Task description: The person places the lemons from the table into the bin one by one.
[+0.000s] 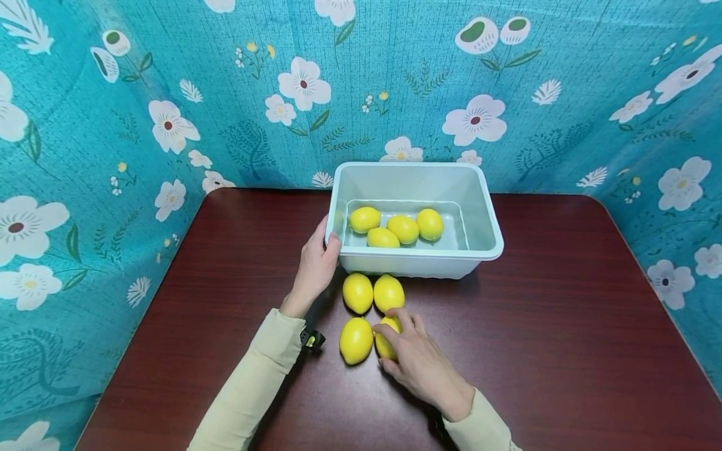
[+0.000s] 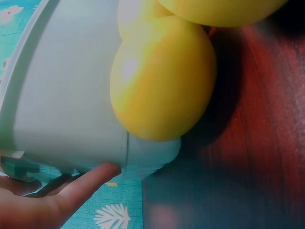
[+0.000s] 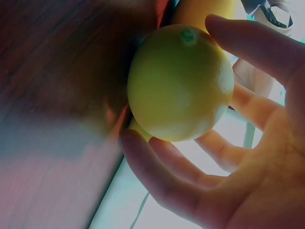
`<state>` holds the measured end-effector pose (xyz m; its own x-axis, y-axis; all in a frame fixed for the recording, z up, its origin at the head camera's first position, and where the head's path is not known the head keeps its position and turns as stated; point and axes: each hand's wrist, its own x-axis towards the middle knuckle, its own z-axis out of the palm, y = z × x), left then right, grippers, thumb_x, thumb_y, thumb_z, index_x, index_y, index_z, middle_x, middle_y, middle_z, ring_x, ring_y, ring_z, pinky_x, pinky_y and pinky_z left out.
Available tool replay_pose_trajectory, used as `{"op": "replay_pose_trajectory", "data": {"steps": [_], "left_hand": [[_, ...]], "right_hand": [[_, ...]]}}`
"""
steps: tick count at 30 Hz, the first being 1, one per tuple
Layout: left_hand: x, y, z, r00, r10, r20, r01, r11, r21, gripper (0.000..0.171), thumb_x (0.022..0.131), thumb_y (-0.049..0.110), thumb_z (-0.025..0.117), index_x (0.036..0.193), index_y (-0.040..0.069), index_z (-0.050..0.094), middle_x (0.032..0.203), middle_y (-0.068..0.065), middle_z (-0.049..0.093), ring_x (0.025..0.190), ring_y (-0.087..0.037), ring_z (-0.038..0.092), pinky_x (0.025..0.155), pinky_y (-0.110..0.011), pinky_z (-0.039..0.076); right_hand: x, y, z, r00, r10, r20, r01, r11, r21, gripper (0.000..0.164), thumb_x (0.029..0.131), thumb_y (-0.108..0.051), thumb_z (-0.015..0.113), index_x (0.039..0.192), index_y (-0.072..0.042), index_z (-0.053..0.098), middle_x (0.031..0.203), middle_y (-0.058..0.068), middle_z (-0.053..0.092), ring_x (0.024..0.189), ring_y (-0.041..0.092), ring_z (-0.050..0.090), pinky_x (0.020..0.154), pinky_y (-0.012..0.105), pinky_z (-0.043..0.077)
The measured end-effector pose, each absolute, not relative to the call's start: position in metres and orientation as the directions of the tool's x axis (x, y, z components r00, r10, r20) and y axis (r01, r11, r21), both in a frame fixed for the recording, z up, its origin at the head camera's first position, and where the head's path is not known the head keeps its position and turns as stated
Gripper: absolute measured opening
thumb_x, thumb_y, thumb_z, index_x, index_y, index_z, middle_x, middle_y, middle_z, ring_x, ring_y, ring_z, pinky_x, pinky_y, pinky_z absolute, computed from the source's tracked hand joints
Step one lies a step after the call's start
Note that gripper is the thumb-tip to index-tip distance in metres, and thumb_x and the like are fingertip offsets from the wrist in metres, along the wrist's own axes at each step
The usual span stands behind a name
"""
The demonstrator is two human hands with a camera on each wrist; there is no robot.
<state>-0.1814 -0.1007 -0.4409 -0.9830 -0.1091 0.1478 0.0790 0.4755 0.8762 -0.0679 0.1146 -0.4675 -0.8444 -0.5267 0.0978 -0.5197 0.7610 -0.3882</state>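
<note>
My left hand [image 1: 317, 266] holds the left rim of a pale blue-green plastic bin [image 1: 420, 254], thumb over the edge and fingers along the outer wall. Several lemons lie on the bin's floor, among them a lemon [image 1: 430, 224] at the right. On the table before the bin, my right hand [image 1: 423, 363] has its fingers and thumb curled round a lemon [image 3: 181, 86], which it partly covers in the head view. Close beside that one are three more: a near-left lemon [image 1: 356, 341], a far-left lemon [image 1: 358, 293] and a far-right lemon [image 1: 389, 294].
The dark red-brown table [image 1: 564, 326] has rounded far corners. A blue floral cloth [image 1: 395, 81] hangs behind it and along both sides. A small black device [image 1: 312, 339] sits at the left wrist, by the sleeve.
</note>
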Motion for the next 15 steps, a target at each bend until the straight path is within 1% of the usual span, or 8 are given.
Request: {"op": "replay_pose_trajectory", "data": {"steps": [6, 10, 15], "left_hand": [[-0.1824, -0.1008, -0.4408, -0.983, -0.106, 0.152, 0.084, 0.475, 0.876, 0.055, 0.097, 0.032, 0.038, 0.152, 0.027, 0.032, 0.146, -0.005, 0.047, 0.091, -0.026, 0.059, 0.071, -0.033, 0.053], [-0.1827, -0.1007, -0.4403, -0.982, -0.111, 0.151, 0.082, 0.472, 0.878, 0.055, 0.096, 0.032, 0.037, 0.151, 0.028, 0.032, 0.143, -0.005, 0.049, 0.082, -0.024, 0.058, 0.069, -0.032, 0.051], [-0.1832, -0.101, -0.4409, -0.98, -0.114, 0.165, 0.091, 0.481, 0.872, 0.055, 0.096, 0.031, 0.038, 0.151, 0.028, 0.033, 0.136, -0.007, 0.053, 0.073, -0.022, 0.056, 0.066, -0.031, 0.05]], "right_hand": [[-0.0671, 0.1134, -0.4654, -0.853, -0.518, 0.067, -0.497, 0.767, -0.405, 0.048, 0.075, -0.021, 0.081, 0.12, -0.02, 0.063, 0.131, 0.009, 0.048, 0.105, 0.028, 0.047, 0.066, 0.035, 0.05], [-0.0668, 0.1151, -0.4644, -0.862, -0.502, 0.063, -0.478, 0.766, -0.429, 0.049, 0.075, -0.018, 0.081, 0.12, -0.019, 0.062, 0.132, 0.012, 0.048, 0.11, 0.031, 0.048, 0.071, 0.039, 0.051], [-0.0671, 0.1178, -0.4636, -0.862, -0.501, 0.073, -0.478, 0.756, -0.448, 0.047, 0.074, -0.013, 0.08, 0.118, -0.017, 0.063, 0.13, 0.014, 0.047, 0.107, 0.032, 0.047, 0.073, 0.038, 0.05]]}}
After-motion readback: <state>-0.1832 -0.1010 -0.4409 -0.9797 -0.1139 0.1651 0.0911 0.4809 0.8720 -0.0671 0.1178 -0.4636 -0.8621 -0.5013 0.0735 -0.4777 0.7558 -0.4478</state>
